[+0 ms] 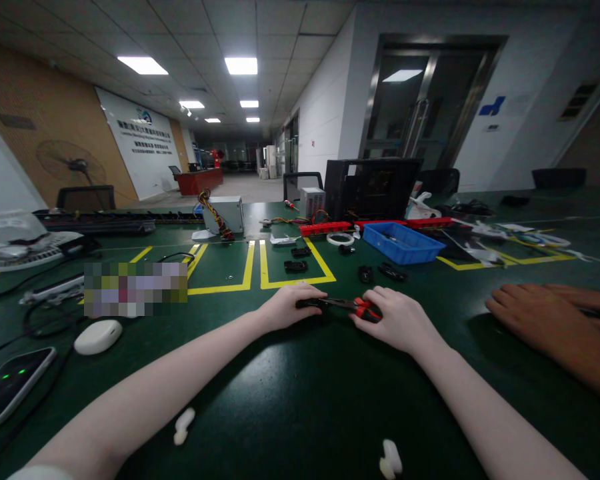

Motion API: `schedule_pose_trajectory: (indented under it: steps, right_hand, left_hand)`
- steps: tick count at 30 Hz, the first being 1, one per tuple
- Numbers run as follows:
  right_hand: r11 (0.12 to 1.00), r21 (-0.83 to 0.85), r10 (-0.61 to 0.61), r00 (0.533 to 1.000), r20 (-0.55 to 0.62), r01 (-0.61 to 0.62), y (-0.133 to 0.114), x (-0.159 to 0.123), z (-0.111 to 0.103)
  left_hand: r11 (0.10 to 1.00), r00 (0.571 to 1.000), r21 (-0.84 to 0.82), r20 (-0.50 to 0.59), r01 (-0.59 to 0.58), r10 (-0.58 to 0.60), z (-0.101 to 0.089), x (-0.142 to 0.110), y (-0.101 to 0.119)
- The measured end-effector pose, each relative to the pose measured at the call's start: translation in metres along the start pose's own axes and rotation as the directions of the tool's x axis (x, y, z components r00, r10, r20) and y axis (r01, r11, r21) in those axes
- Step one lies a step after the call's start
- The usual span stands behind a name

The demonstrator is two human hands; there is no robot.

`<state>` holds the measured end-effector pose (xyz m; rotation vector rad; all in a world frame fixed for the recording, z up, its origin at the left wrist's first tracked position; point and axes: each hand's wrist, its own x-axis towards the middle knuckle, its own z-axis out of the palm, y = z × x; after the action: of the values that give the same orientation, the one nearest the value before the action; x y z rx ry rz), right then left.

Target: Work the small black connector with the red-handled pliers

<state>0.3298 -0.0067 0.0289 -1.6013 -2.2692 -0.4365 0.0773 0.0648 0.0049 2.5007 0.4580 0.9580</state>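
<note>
My right hand (pixel 396 316) is closed around the red and black handles of a pair of pliers (pixel 364 309). The long jaws point left and meet a small black part (pixel 310 303), which my left hand (pixel 290 305) pinches between thumb and fingers. Whether the jaws grip the part or only touch it I cannot tell. Just beyond my hands lie similar black pieces (pixel 296 267) inside a yellow taped box. More black pieces (pixel 392 271) rest past my right hand.
A blue bin (pixel 403 243) stands behind my right hand, near a black computer case (pixel 373 190). Another person's hands (pixel 545 317) rest at the right. At left are a phone (pixel 15 383) and a white earbud case (pixel 99 337). Two earbuds (pixel 184 425) lie near me.
</note>
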Motion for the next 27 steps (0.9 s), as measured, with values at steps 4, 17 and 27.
schedule_pose_trajectory:
  steps: [4, 17, 27]
  right_hand:
    - [1.0, 0.015, -0.005, 1.0, -0.019, 0.006, -0.0008, -0.0009, 0.0001]
    - [0.993, -0.104, -0.065, 0.996, -0.056, 0.059, -0.0019, -0.0026, 0.0018]
    - [0.997, -0.062, -0.038, 0.998, -0.041, 0.036, -0.0033, -0.0024, 0.0011]
  left_hand:
    - [1.0, 1.0, 0.005, 0.002, 0.021, -0.021, -0.0004, -0.0003, 0.0011]
    - [0.993, 0.993, 0.024, 0.027, 0.116, -0.116, 0.0008, -0.0019, 0.001]
    - [0.994, 0.994, 0.011, -0.009, 0.112, -0.111, 0.0027, -0.001, -0.0007]
